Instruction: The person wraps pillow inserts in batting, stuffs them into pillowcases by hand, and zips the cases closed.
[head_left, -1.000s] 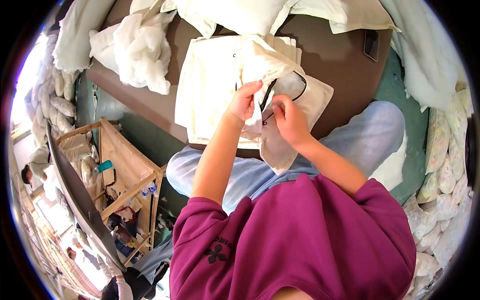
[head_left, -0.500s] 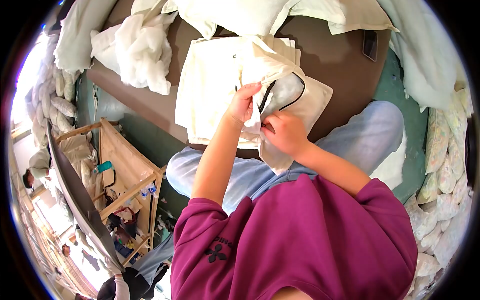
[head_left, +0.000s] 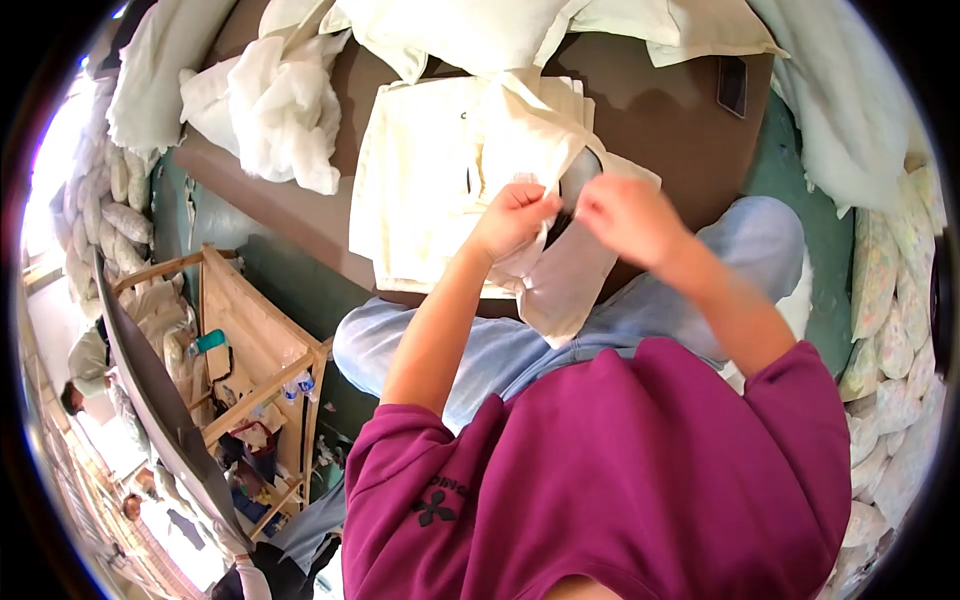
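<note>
A cream fabric cover (head_left: 580,270) with a black-edged opening lies over my lap and the flat stack below. Grey-white material (head_left: 580,175) shows inside the opening. My left hand (head_left: 518,220) is closed, pinching the cover beside the dark edge. At the right of the opening is my right hand (head_left: 635,222), smeared by motion. Its fingers look curled near the dark edge, but whether they hold anything cannot be made out. Under the cover is a stack of flat cream covers (head_left: 415,190).
White filling (head_left: 285,110) and cream cushions (head_left: 480,30) lie on the brown surface (head_left: 690,140), with a phone (head_left: 732,86) at right. A wooden frame (head_left: 255,310) holding oddments stands at left. Filled bags (head_left: 895,300) line the right side. Other people are at far left.
My right hand has moved up and right along the opening. My left hand has shifted slightly right and down, still gripping the cover. The opening looks narrower and partly covered by my hands.
</note>
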